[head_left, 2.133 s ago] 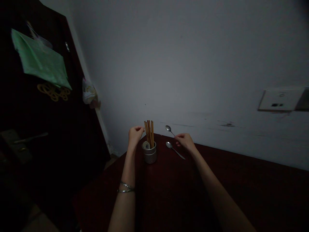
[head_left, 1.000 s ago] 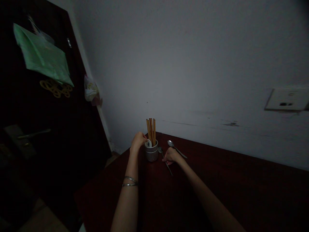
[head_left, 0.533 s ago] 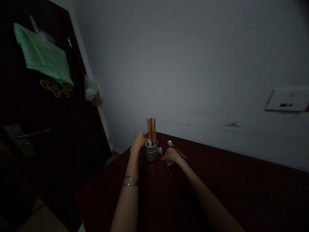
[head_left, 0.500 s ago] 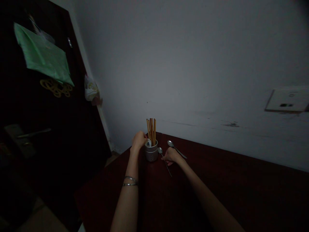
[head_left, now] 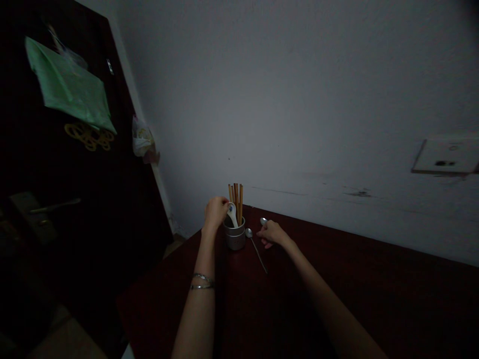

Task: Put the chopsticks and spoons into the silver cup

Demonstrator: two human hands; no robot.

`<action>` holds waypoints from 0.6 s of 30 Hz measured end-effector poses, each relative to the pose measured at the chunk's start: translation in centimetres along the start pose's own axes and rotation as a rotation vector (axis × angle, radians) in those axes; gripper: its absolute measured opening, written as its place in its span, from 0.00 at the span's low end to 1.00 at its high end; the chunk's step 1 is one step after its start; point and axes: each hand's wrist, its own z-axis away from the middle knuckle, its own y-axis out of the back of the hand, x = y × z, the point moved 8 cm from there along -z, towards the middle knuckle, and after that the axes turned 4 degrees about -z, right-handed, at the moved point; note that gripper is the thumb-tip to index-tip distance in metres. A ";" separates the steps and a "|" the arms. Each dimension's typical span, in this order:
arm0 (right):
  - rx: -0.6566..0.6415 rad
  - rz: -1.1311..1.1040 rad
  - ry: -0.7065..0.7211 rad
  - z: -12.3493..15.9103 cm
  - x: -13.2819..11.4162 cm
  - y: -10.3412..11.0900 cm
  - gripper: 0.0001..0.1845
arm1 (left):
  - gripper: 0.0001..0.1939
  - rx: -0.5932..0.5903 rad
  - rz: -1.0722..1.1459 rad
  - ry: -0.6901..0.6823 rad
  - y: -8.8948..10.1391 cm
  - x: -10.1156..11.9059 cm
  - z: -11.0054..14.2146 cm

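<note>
Looks from the wearer's head, forward and down along both forearms (head_left: 197,319) to the hands (head_left: 216,213), fairly near and below centre; faces the wall (head_left: 284,109) behind the table (head_left: 243,309), taking in the door (head_left: 101,219) at left.

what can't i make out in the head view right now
Head view: lower end of the white ceramic-looking spoon, hidden by the grey cylindrical metal-looking holder.
Head view: lower ends of the brown wooden chopsticks, inside that holder.
Head view: handle of the far silver metal spoon, behind the right hand.
Head view: right end of the white rectangular wall plate, cut off by the picture's edge.
</note>
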 end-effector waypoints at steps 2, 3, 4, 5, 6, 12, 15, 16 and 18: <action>0.035 0.034 0.048 0.2 -0.6 1.0 0.10 | 0.11 0.094 0.001 -0.027 1.3 0.6 0.2; 0.062 0.055 0.071 0.3 -1.1 1.6 0.10 | 0.11 0.144 0.000 -0.039 2.0 0.9 0.4; 0.092 0.081 0.096 0.5 -1.6 2.3 0.10 | 0.11 0.192 0.003 -0.039 2.7 1.1 0.6; 0.128 0.114 0.130 0.9 -2.3 3.0 0.10 | 0.11 0.247 0.013 -0.040 3.5 1.3 0.8; 0.176 0.154 0.175 1.4 -3.3 3.8 0.10 | 0.11 0.312 0.032 -0.046 4.4 1.5 1.1; 0.625 0.190 0.647 8.3 -11.8 9.0 0.12 | 0.09 0.663 0.282 -0.190 9.5 3.7 3.4; 0.682 0.038 0.815 11.6 -14.3 9.8 0.14 | 0.08 0.618 0.390 -0.264 9.7 5.7 4.0; 0.656 -0.010 0.835 12.1 -14.7 9.7 0.15 | 0.07 0.587 0.419 -0.279 9.5 6.4 4.1; 0.559 -0.088 0.824 12.3 -15.1 9.2 0.15 | 0.07 0.531 0.460 -0.292 8.9 7.7 4.3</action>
